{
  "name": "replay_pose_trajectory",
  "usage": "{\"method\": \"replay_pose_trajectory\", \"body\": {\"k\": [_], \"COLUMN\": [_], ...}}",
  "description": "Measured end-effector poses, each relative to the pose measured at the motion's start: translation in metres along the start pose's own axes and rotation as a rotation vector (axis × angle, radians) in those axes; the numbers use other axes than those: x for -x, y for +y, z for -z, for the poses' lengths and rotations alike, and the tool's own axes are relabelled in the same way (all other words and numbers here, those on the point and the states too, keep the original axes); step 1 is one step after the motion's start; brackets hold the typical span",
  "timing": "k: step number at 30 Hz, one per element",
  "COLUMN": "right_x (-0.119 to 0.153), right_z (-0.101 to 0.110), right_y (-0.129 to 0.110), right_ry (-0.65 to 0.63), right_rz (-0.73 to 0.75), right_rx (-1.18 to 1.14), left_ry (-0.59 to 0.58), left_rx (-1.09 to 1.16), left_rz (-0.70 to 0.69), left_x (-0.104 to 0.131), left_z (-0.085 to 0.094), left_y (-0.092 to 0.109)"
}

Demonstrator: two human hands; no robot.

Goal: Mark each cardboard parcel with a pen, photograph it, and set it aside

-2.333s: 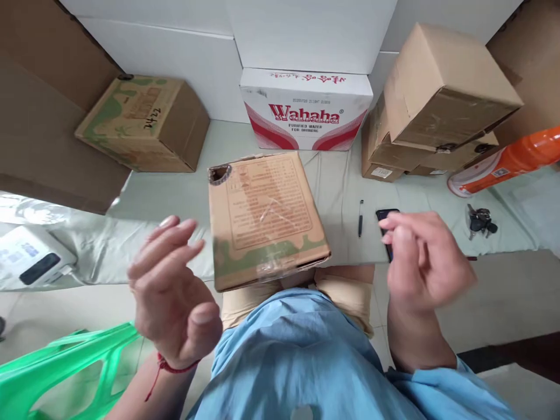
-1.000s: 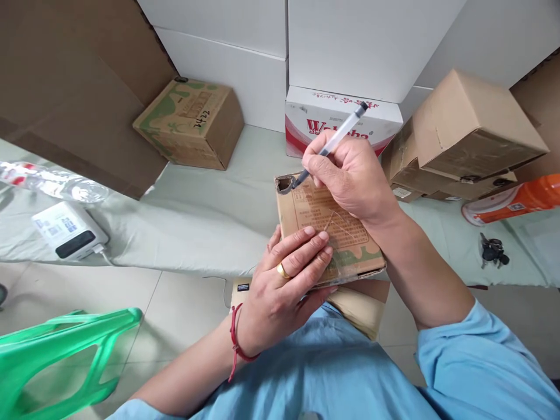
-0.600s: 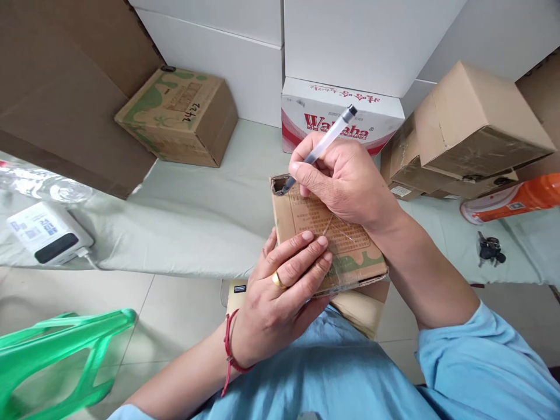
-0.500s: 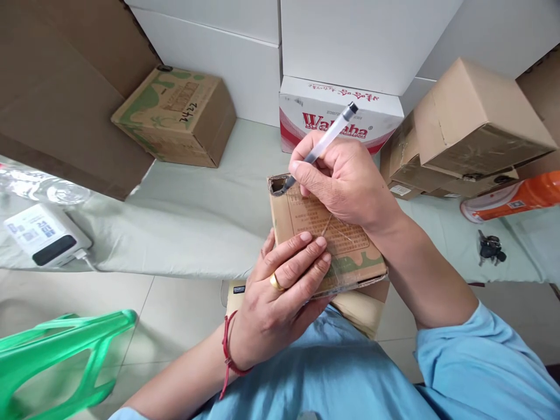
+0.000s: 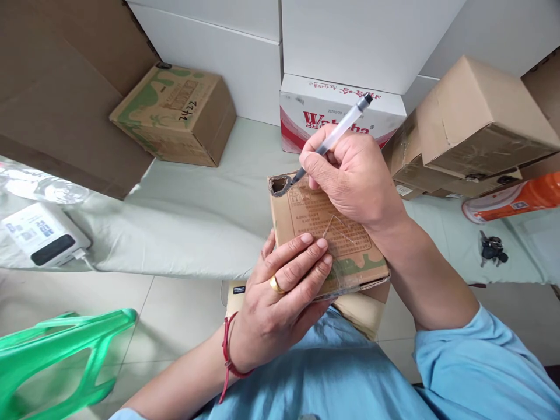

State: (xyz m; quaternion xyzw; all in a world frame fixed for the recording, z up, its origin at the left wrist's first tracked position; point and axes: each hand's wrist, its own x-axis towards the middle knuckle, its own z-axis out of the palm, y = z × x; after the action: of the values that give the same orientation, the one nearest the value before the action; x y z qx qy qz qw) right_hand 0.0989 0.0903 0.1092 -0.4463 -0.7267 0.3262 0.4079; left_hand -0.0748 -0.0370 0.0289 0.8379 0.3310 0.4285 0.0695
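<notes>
In front of me sits a small brown cardboard box [image 5: 301, 219] with printed text and a green pattern, tilted at the table's edge. My left hand [image 5: 284, 291], with a gold ring, lies over its near left part and holds it. My right hand [image 5: 350, 175] is closed round a pen [image 5: 345, 123] with a frosted barrel and dark ends. The pen's tip meets the box top beside a ragged hole [image 5: 280, 185] at the far left corner. Dark marking lines that hole's edge.
A cardboard box marked 2422 [image 5: 175, 116] stands at back left, a Wahaha carton [image 5: 301, 105] behind my right hand. Stacked boxes [image 5: 485, 116], an orange bottle [image 5: 511, 198] and keys [image 5: 492, 248] lie right. A white device [image 5: 46, 233] and a green stool [image 5: 65, 356] are left.
My right hand and the pen have shifted slightly right; the tip has moved from the hole's lower edge to its right side. My left hand and the box stay nearly still.
</notes>
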Motion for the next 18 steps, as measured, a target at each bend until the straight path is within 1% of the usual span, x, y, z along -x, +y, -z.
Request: {"method": "replay_pose_trajectory", "body": {"k": [7, 12, 18], "right_x": [-0.0008, -0.0008, -0.0024], "right_z": [-0.0009, -0.0017, -0.003], "right_y": [-0.0005, -0.0022, -0.0021], "right_ry": [0.038, -0.029, -0.091], "right_rz": [-0.013, -0.01, -0.009], "right_rx": [-0.054, -0.112, -0.151], "left_ry": [0.006, 0.021, 0.01], "left_rx": [0.001, 0.008, 0.009], "left_rz": [0.015, 0.004, -0.001], "left_x": [0.0016, 0.0003, -0.0008], "left_z": [-0.0009, -0.0009, 0.0007], "left_y": [-0.0001, 0.0003, 0.0001]}}
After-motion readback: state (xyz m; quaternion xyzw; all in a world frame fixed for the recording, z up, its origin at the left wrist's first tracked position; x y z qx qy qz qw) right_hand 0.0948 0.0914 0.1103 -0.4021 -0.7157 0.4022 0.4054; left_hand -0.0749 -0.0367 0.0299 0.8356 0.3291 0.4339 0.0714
